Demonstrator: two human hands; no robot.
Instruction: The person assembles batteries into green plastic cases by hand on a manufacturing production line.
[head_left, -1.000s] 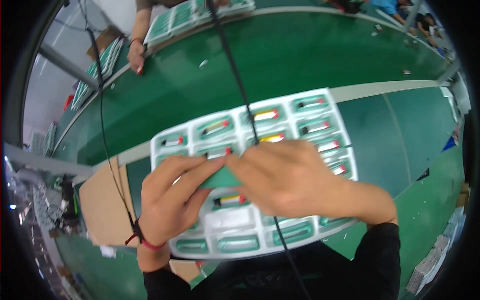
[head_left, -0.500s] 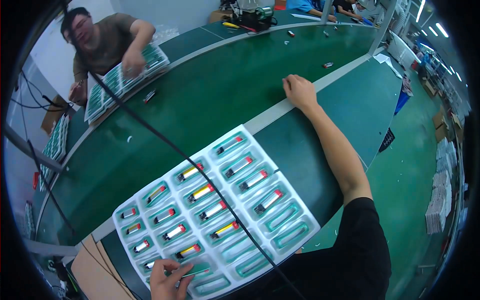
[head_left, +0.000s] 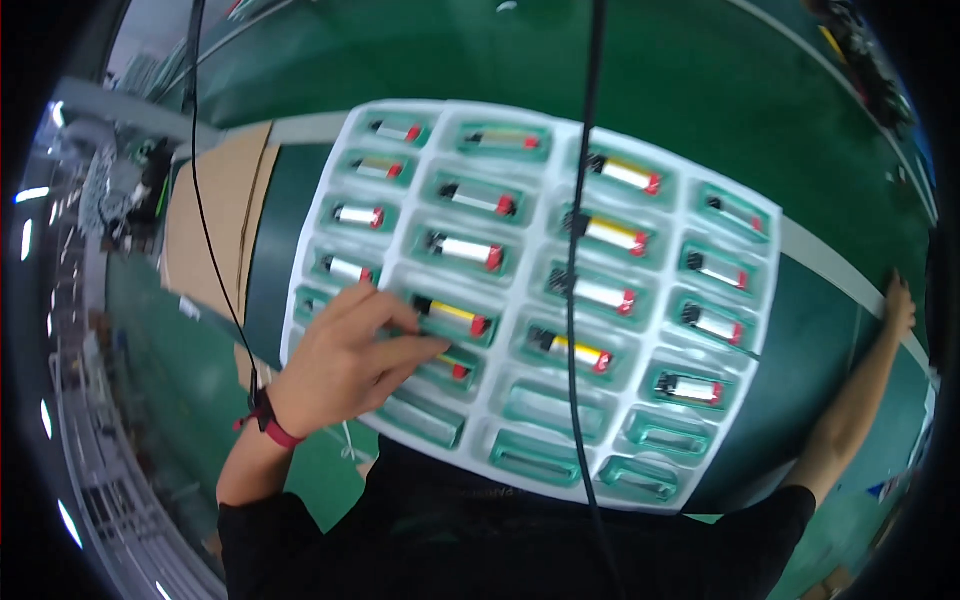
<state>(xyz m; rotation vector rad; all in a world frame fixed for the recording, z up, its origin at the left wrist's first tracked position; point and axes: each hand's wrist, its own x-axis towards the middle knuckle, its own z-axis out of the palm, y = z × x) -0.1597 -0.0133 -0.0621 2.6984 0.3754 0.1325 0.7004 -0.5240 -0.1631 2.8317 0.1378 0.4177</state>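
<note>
A white molded tray (head_left: 400, 275) with green-tinted compartments lies in front of me. Most compartments hold a small battery-like cylinder (head_left: 465, 250) with a silver or yellow body, a red end and black at the other end. Over the tray's left side is my left hand (head_left: 345, 355), fingers bent and apart, nothing visible between them. Its fingertips hover at a compartment holding a partly covered cylinder (head_left: 455, 368). Several front compartments (head_left: 535, 455) contain no cylinder. Far to the right, my right hand (head_left: 900, 305) rests by the pale rail; blur hides its finger positions.
A green conveyor belt (head_left: 660, 70) runs beyond the tray, edged by a pale rail (head_left: 825, 260). Brown cardboard sheets (head_left: 210, 225) lie at the left on the dark green table. Dark cables (head_left: 575, 300) hang across the view, one in front of the tray.
My view has turned, so the tray sits higher and more level. The cylinder that was between my left fingers now lies in a compartment. My right arm remains stretched out to the right.
</note>
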